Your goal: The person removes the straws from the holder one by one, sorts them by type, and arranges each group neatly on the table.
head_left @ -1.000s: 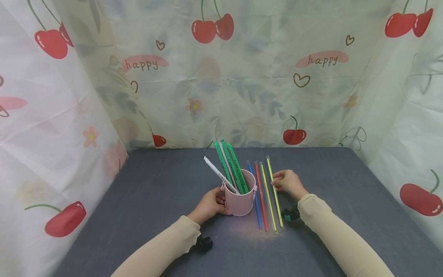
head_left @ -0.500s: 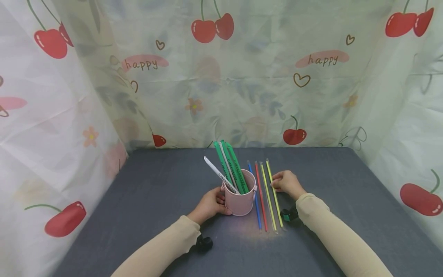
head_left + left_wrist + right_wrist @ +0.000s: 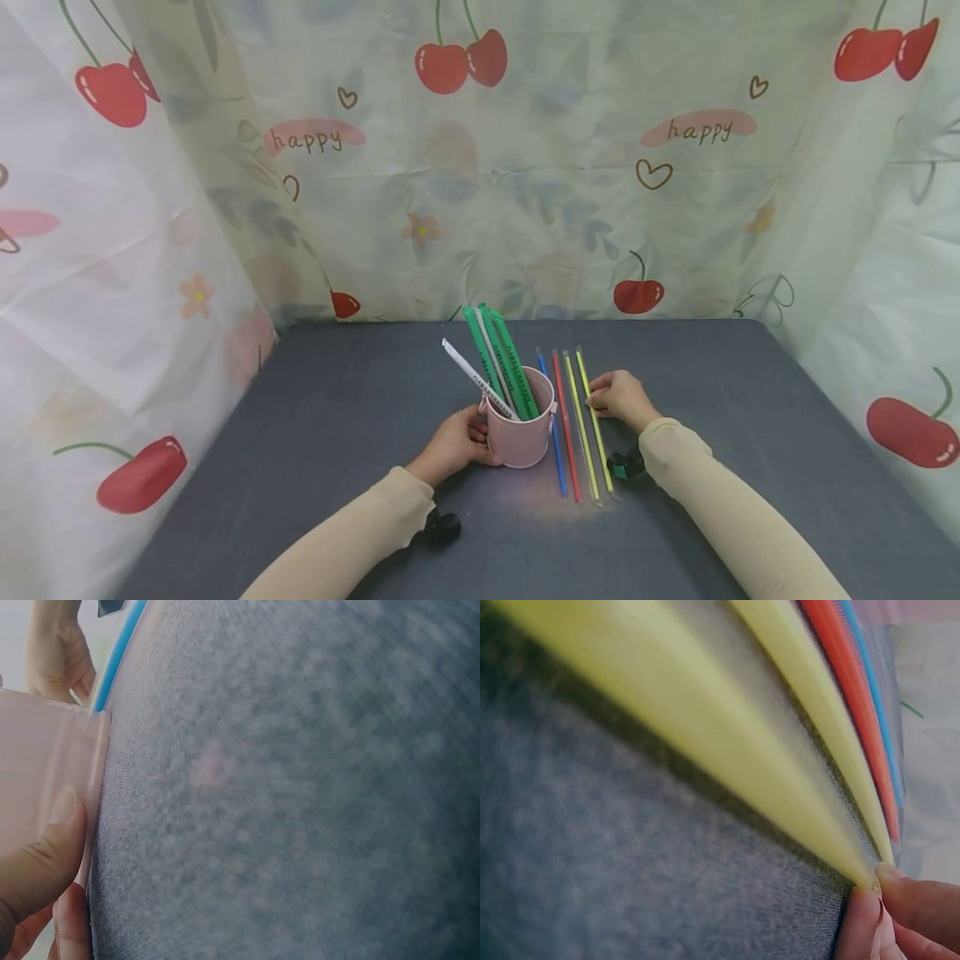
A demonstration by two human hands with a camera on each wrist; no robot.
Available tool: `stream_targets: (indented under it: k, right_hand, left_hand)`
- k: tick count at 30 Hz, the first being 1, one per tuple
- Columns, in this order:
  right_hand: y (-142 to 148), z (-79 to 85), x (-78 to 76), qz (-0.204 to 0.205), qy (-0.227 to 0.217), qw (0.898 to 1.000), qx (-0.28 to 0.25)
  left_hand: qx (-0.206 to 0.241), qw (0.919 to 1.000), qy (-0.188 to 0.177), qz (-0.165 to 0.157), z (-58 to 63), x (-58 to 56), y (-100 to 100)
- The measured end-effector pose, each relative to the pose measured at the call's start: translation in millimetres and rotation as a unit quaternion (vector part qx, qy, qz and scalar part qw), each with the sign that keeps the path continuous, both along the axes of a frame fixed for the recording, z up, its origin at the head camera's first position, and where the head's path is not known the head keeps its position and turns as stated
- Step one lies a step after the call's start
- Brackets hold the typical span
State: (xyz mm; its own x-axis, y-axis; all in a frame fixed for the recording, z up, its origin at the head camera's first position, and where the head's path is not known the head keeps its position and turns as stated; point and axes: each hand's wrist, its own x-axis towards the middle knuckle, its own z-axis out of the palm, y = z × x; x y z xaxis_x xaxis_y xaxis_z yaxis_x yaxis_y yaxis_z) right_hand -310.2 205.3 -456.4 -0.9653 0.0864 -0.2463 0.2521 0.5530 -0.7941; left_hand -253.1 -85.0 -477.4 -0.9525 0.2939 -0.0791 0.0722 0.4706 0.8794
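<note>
A small pink pail (image 3: 517,442) stands upright on the dark table (image 3: 360,375), holding several green wrapped straws (image 3: 498,358) and white ones that lean left. My left hand (image 3: 452,443) grips its lower left side, the thumb (image 3: 56,851) on its wall near the base in the left wrist view. To the pail's right lie a blue straw (image 3: 553,433), a red straw (image 3: 567,429) and a yellow straw (image 3: 582,425), roughly parallel. My right hand (image 3: 624,397) pinches the outermost yellow straw (image 3: 705,750) between thumb and fingers, beside the other yellow one.
A black camera (image 3: 442,528) is strapped at the left wrist and another (image 3: 626,464) at the right. A cherry-patterned curtain (image 3: 495,208) hangs behind the table and along both sides.
My right hand has drawn slightly left and toward me, bringing the outermost yellow straw closer to the one beside it. The left hand and pail have stayed put.
</note>
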Motion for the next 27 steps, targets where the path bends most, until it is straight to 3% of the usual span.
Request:
stream_targets:
  k: [20,27]
  right_hand:
    - [-1.7,0.1,0.0,0.013,0.005,1.0,0.012]
    - [0.3,0.1,-2.1,0.015,-0.002,0.998,0.058]
  left_hand:
    - [-0.004,1.0,0.005,-0.005,0.2,-0.6,-0.9]
    - [-0.002,1.0,0.003,-0.004,-0.6,-0.6,-0.6]
